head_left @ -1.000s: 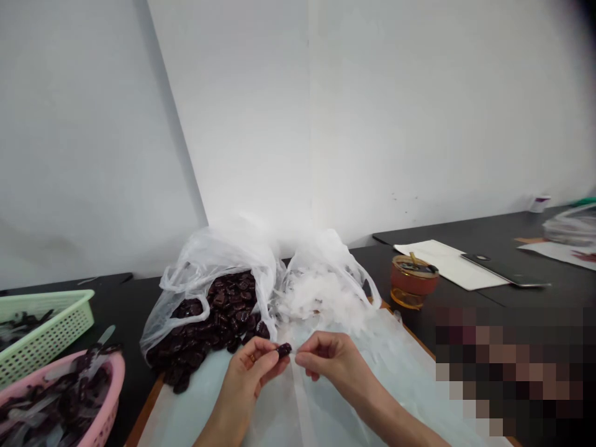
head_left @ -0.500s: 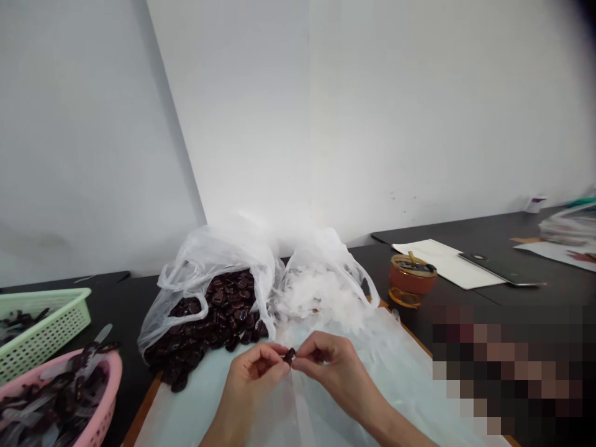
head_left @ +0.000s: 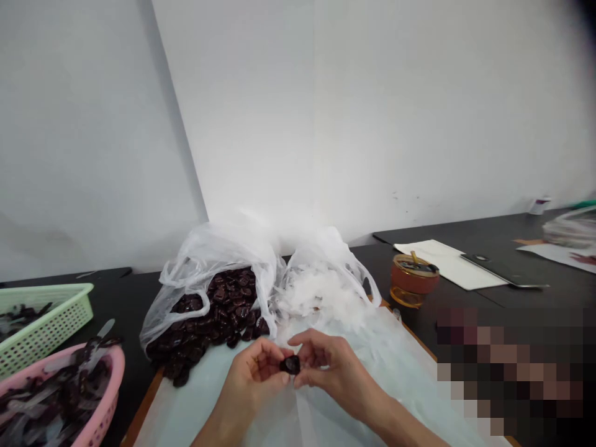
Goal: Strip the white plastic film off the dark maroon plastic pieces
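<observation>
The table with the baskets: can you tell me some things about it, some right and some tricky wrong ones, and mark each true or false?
1. The left hand holds a small dark piece. True.
2. The pink basket is closer to us than the green basket. True.
3. The green basket has solid walls. False: its wall is full of little holes.
4. The amber cup stands to the right of the bag of white bits. True.
5. The left hand is inside the pink basket. False: it is over the pale mat.
</observation>
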The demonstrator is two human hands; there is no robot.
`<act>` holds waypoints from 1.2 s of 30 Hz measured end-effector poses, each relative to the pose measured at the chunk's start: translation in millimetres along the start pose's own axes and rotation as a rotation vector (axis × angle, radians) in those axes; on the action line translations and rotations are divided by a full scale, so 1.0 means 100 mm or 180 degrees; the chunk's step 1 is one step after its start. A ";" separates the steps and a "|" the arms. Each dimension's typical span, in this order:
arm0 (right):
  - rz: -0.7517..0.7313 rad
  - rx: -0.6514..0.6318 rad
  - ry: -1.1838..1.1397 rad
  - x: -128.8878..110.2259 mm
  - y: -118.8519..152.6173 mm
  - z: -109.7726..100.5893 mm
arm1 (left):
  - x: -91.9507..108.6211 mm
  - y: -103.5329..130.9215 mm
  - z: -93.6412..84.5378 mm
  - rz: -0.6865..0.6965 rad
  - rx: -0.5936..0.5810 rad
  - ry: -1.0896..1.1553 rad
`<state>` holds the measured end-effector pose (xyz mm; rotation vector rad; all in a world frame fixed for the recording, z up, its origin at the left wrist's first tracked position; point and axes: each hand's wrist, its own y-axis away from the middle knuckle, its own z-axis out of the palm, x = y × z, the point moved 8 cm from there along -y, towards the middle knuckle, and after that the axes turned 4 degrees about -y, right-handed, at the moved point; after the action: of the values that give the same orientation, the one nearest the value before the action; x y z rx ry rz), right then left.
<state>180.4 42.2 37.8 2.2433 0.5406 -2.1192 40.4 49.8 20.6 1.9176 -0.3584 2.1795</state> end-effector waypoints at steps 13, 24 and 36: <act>-0.0052 -0.0145 -0.0498 -0.01 0.00 0.09 | -0.10 0.03 0.05 -0.0327 0.0234 0.1268; -0.0426 -0.0007 0.0578 -0.11 0.05 0.12 | -0.17 0.03 0.05 -0.0319 0.0015 0.0647; -0.0191 -0.0167 -0.0680 0.08 -0.01 0.13 | -0.26 -0.01 0.04 -0.0345 0.0009 0.0701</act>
<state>168.1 41.9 28.7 1.9655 0.6513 -2.3061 47.7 49.8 -4.6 1.6350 -0.2079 2.2891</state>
